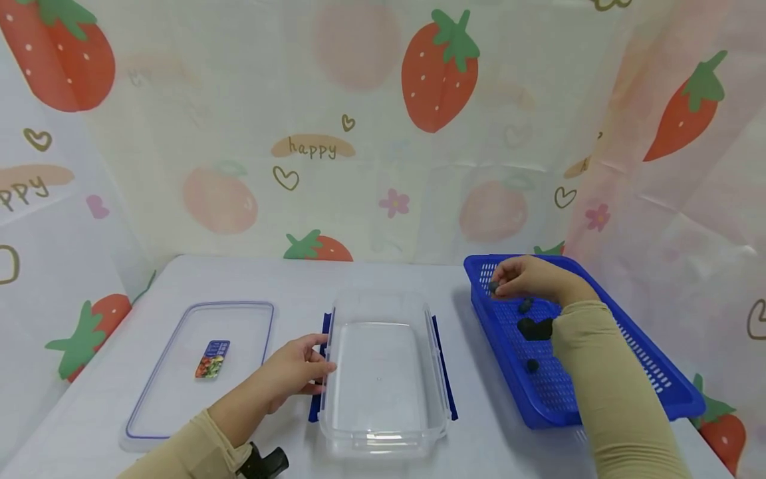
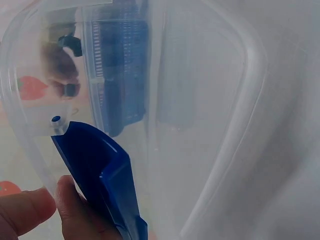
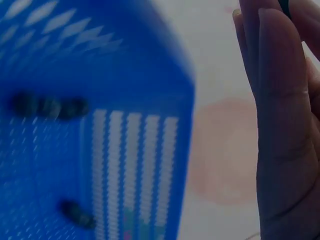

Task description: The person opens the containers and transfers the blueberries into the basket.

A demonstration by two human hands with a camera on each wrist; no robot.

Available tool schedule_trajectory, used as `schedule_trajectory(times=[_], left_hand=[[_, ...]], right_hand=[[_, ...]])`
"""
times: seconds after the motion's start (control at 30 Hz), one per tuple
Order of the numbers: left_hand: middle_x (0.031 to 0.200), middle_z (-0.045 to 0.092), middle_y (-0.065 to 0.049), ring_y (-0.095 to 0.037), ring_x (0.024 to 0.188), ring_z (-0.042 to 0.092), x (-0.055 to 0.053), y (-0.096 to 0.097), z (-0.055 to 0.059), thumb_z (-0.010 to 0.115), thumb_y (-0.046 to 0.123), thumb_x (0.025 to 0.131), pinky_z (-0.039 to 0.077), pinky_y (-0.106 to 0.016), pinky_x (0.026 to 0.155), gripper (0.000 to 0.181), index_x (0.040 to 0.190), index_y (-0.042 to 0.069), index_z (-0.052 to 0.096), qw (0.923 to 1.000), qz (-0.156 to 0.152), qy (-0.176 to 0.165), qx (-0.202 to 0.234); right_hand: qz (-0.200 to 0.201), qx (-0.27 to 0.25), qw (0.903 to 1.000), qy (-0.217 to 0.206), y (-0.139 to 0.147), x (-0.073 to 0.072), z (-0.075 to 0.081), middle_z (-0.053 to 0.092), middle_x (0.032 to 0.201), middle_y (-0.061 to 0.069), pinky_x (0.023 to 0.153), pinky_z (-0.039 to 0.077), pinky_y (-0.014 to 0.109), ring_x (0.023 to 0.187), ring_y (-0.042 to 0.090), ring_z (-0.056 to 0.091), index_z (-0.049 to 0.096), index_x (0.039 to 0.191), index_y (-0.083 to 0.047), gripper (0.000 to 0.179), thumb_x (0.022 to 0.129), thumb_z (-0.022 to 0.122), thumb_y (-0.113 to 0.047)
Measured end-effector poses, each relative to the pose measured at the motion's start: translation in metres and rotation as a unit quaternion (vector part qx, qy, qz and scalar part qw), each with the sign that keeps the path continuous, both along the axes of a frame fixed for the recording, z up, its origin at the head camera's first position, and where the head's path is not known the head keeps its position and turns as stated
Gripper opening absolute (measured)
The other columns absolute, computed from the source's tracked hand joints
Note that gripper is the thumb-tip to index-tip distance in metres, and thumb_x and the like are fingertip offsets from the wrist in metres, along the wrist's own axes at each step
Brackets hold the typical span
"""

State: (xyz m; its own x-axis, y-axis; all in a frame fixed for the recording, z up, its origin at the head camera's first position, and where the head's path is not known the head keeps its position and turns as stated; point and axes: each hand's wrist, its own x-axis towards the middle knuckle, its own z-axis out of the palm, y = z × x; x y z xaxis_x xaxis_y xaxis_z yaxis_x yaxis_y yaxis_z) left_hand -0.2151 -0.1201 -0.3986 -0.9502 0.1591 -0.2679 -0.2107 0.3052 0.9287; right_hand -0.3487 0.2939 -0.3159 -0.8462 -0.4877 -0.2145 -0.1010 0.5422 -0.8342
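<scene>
My left hand [image 1: 297, 370] grips the left wall of a clear plastic container [image 1: 378, 386], thumb at the rim and fingers by the blue side latch [image 2: 102, 170]. Over the far left part of a blue mesh basket [image 1: 503, 369], my right hand [image 1: 526, 278] pinches a small dark roundish piece [image 1: 493, 287] between thumb and fingertips. More dark pieces lie inside the basket, one [image 1: 525, 305] below the right hand and another [image 1: 532, 365] nearer its front. The right wrist view shows dark pieces [image 3: 50, 106] blurred against the mesh.
A clear lid [image 1: 161, 399] with a blue-edged seal and a colourful label [image 1: 212, 359] lies flat on the white table [image 1: 299, 293], left of the container. Strawberry-print sheets [image 1: 383, 199] hang behind and at both sides.
</scene>
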Motion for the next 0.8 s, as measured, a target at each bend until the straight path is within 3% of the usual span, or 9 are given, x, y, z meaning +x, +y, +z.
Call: schedule_trajectory(times=[0.13,0.43,0.8], left_hand=[[0.088,0.057,-0.014,-0.020,0.072,0.058,0.001,-0.001,0.002,0.067,0.013,0.082,0.056,-0.031,0.066,0.064,0.138,0.006,0.036,1.0000,0.001,0.002,-0.001],[0.090,0.057,-0.015,-0.022,0.075,0.058,0.001,-0.001,0.001,0.067,0.013,0.083,0.056,-0.032,0.066,0.064,0.138,0.007,0.036,1.0000,0.000,0.001,0.002],[0.090,0.057,-0.013,-0.020,0.075,0.058,-0.001,-0.004,-0.003,0.066,0.014,0.084,0.056,-0.032,0.067,0.062,0.138,0.008,0.036,1.0000,0.002,-0.002,-0.001]], right_hand=[[-0.021,0.008,0.9997,-0.004,0.022,0.000,-0.014,0.062,0.091,0.011,0.082,0.052,0.037,0.092,0.026,0.062,0.053,0.095,0.007,0.018,0.083,0.063,-0.003],[-0.045,0.093,0.9940,-0.035,0.037,0.002,-0.040,0.059,0.083,0.007,0.080,0.052,0.037,0.081,0.020,0.058,0.057,0.091,0.006,0.011,0.083,0.060,-0.002],[-0.061,0.121,0.9878,-0.076,0.039,0.005,-0.047,0.061,0.087,0.008,0.081,0.052,0.038,0.082,0.019,0.060,0.058,0.096,0.008,0.014,0.085,0.057,-0.001]])
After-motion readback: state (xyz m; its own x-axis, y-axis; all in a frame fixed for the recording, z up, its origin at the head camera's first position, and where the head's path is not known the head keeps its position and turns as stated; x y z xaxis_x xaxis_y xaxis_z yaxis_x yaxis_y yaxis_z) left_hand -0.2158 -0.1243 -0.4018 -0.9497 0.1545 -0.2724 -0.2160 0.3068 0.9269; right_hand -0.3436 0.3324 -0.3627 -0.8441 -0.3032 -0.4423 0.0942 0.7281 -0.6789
